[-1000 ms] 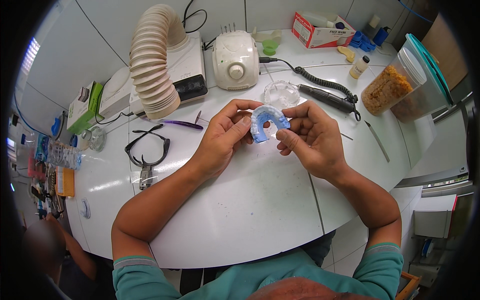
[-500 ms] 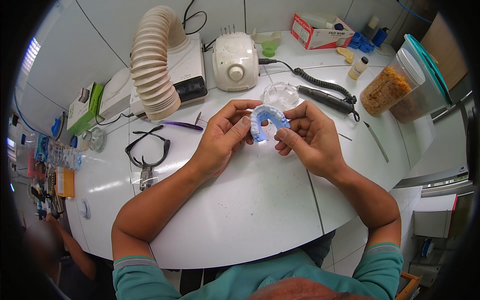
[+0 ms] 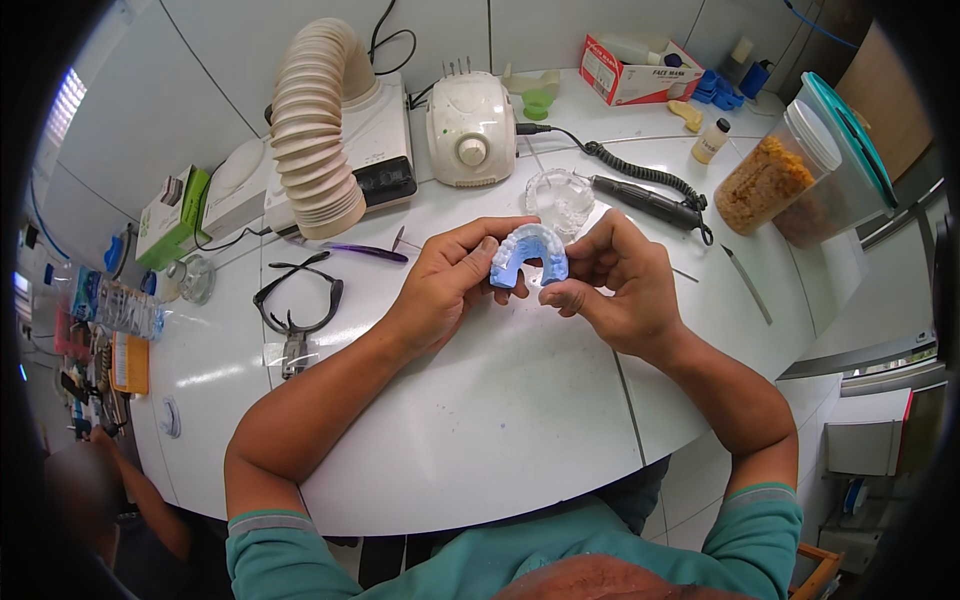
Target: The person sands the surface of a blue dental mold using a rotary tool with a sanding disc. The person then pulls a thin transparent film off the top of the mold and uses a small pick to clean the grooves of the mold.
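Between my two hands, above the white table, is a blue horseshoe-shaped dental cast (image 3: 529, 245) with a paler row of teeth. Its open end faces me. My left hand (image 3: 450, 283) grips one side, thumb resting near the teeth. My right hand (image 3: 622, 292) pinches the other side between thumb and fingers. Some fingertips are hidden behind the cast. Just beyond it lies a clear, arch-shaped dental piece (image 3: 562, 199) on the table.
A pen-like handpiece (image 3: 648, 201) with a coiled cord runs to a white control box (image 3: 470, 130). A ribbed hose (image 3: 315, 130) curves down at left, beyond black glasses (image 3: 297, 293). A thin knife (image 3: 748, 284) and tubs (image 3: 765, 180) are at right. Another person sits far left.
The dental cast has turned and tipped so its open end faces me more squarely. My right hand has shifted slightly, still holding it along with my left.
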The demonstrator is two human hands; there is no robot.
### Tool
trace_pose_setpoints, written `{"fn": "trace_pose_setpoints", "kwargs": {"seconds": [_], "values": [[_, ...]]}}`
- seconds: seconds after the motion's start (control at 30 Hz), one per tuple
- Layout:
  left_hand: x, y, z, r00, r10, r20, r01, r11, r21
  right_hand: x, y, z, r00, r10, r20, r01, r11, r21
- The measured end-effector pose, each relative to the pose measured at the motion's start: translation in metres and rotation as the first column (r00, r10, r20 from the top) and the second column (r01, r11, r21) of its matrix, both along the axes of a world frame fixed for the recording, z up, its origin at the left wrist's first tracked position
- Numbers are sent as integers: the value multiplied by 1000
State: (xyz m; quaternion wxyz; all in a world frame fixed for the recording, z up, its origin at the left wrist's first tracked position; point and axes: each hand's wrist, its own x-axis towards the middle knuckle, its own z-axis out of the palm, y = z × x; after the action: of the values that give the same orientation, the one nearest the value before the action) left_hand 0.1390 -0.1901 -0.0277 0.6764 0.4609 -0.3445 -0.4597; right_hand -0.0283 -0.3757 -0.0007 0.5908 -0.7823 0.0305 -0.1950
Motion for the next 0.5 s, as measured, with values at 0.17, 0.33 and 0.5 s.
{"fn": "trace_pose_setpoints", "kwargs": {"seconds": [0.17, 0.33, 0.5], "values": [[-1, 1, -1, 999, -35, 39, 36, 999, -23, -2, -2, 10, 996, 89, 30, -84, 984, -157], [-2, 1, -8, 986, 123, 108, -121, 992, -31, 5, -5, -11, 986, 135, 99, -116, 978, -173], [-6, 4, -4, 998, 68, -3, -67, 976, -207, 2, -1, -6, 998, -11, 69, 4, 995, 102]]}}
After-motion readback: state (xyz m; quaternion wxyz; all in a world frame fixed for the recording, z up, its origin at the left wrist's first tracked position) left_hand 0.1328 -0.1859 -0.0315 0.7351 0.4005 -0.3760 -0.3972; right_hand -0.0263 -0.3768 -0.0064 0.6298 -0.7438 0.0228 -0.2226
